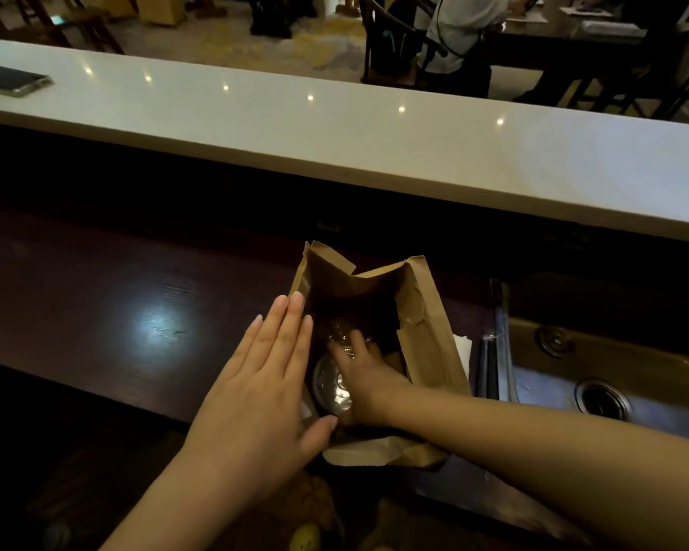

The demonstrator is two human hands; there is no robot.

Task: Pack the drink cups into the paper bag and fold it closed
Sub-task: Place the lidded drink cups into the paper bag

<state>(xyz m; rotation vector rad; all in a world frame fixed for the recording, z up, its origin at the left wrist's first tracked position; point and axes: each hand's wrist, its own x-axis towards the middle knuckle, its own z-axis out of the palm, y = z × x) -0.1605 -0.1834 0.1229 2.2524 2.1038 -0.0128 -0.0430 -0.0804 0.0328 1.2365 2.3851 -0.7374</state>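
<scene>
A brown paper bag (pixel 426 336) stands open on the dark wooden counter (pixel 96 296). My left hand (pixel 263 383) lies flat, fingers together, against the bag's left wall from outside. My right hand (pixel 364 375) reaches down inside the bag, its fingers spread over the clear domed lids of the drink cups. One cup lid (pixel 331 385) shows near the bag's front left; a second cup (pixel 339 330) sits deeper in shadow behind it. Whether my right hand grips a cup is not visible.
A raised white bar top (pixel 335 141) runs across behind the counter, with a phone (pixel 15 83) at its far left. A metal sink (pixel 597 375) with a drain sits just right of the bag. A person sits at a table beyond the bar.
</scene>
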